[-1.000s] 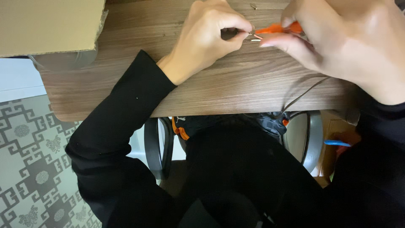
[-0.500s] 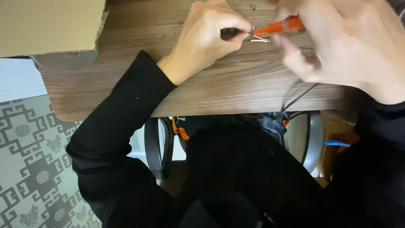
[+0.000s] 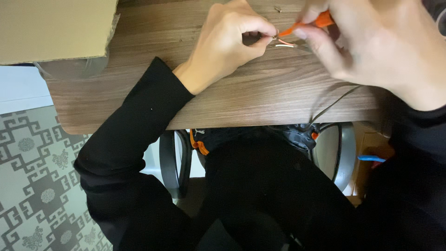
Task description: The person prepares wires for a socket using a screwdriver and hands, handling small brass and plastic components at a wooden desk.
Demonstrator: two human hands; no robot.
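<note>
My left hand [image 3: 232, 44] rests on the wooden table [image 3: 260, 95] with its fingers pinched on the end of a thin cable, whose small bare wires [image 3: 284, 44] stick out to the right. My right hand [image 3: 381, 51] hovers just right of it and grips an orange-handled tool [image 3: 306, 25], its tip touching the wires at my left fingertips. Most of the tool's handle is hidden inside my right fist. A dark cable [image 3: 332, 104] runs from under my right hand over the table's front edge.
A cardboard box [image 3: 55, 30] sits on the table's far left corner. Below the table edge are my dark-clothed legs, a chair frame [image 3: 174, 162], a dark bag with orange trim [image 3: 260, 135] and a patterned floor [image 3: 32, 176] at left.
My right hand has lifted slightly and tilted the orange tool, its tip staying at the wires. My left hand has kept its pinch in the same place.
</note>
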